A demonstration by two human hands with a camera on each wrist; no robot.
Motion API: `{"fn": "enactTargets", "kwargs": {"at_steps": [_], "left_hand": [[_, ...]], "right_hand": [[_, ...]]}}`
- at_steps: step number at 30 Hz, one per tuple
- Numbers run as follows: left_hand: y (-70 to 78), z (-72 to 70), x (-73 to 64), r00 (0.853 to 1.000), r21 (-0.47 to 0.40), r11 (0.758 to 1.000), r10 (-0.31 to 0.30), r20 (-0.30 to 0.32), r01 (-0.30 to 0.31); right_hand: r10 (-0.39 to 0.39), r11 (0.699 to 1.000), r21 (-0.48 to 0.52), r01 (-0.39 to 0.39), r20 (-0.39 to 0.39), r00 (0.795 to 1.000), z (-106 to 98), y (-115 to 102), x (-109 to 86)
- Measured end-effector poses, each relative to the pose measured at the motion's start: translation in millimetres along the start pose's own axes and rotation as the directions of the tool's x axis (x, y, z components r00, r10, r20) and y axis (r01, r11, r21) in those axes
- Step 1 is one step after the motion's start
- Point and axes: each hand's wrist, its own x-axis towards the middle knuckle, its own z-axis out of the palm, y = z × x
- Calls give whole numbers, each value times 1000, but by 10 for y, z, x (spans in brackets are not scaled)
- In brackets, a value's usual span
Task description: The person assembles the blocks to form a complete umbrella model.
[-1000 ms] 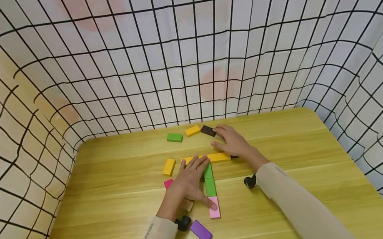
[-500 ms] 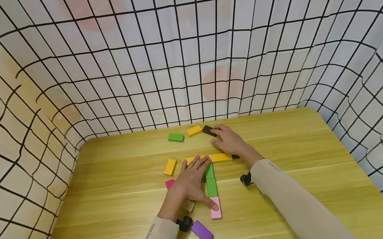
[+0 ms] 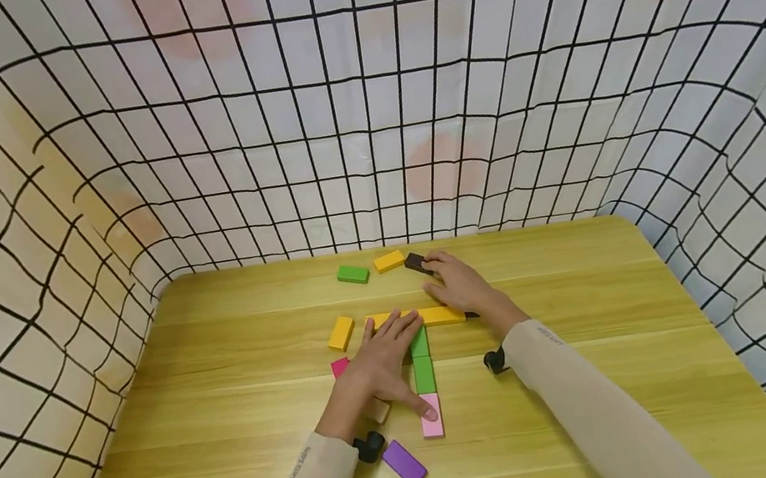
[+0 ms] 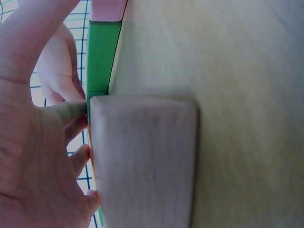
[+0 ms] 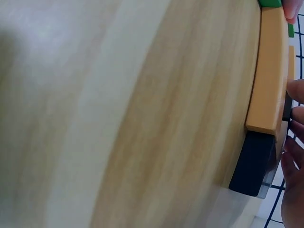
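Beside green blocks (image 3: 424,376), left fingers (image 3: 404,329) spread wide; right fingers (image 3: 439,260) touch a black block (image 3: 414,262), grip unclear.

On the bench (image 3: 632,316), I find a crosswise row of blocks (image 3: 441,315), with a column of blocks (image 3: 424,374) running from it towards me. My left fingers (image 3: 396,328) lie over the row, thumb over the column's near end. Loose blocks (image 3: 341,334) lie left of both. Behind the row sit three far blocks (image 3: 389,261); my right fingers (image 3: 443,258) touch the rightmost. Mesh (image 3: 372,131) stands behind everything.
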Motion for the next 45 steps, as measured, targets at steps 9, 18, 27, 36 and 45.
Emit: {"fn": "enactTargets", "kwargs": {"at_steps": [9, 18, 27, 36, 45], "left_hand": [[-2, 6, 14, 1000, 3, 1000, -1, 2, 1], [-15, 22, 19, 1000, 3, 1000, -8, 7, 8], [-4, 18, 18, 1000, -2, 1000, 6, -6, -6], [2, 7, 8, 1000, 2, 1000, -4, 1, 4], [-17, 18, 11, 1000, -2, 1000, 0, -7, 0]], "right_hand": [[-7, 998, -60, 5, -41, 999, 17, -17, -10], [-12, 999, -35, 12, 6, 1000, 19, 15, 26], [-10, 999, -42, 8, -40, 999, 26, 42, 54], [-21, 999, -32, 21, -2, 1000, 33, 52, 38], [-33, 999, 6, 33, 20, 999, -4, 55, -28]]}}
